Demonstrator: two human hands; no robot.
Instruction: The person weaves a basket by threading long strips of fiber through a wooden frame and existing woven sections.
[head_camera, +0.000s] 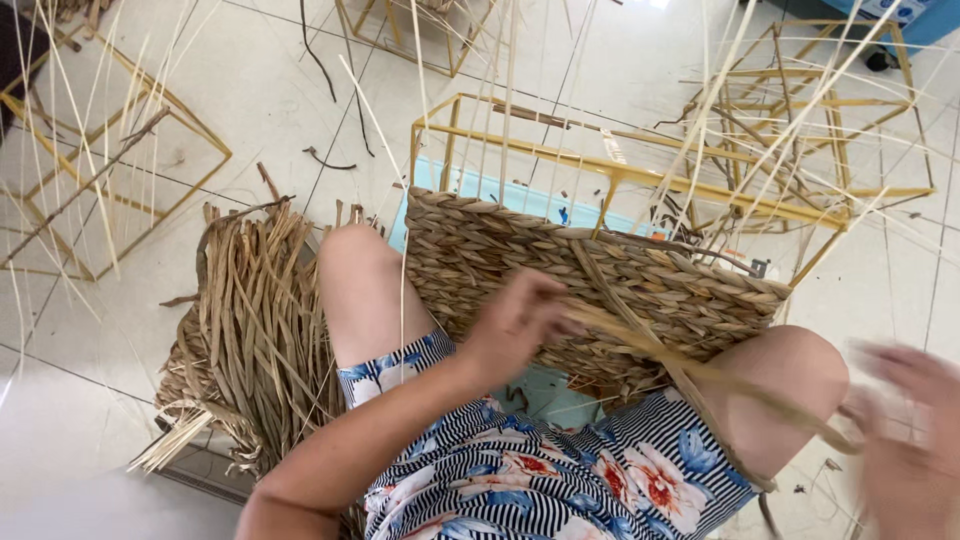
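A half-woven basket (560, 270) of braided straw on a yellow metal frame (640, 170) rests against my knees. My left hand (520, 320) presses on the woven wall near its lower edge, fingers pinching a flat straw strand (700, 370). That strand runs right across my knee to my right hand (905, 420), which is blurred with motion and closed around its far end. Thin pale reeds (480, 110) stand up from the frame.
A pile of dried straw strips (250, 330) lies by my left thigh. Empty yellow wire frames sit on the tiled floor at the left (110, 170), top (400, 30) and right (830, 110). A light blue sheet (500, 195) lies under the basket.
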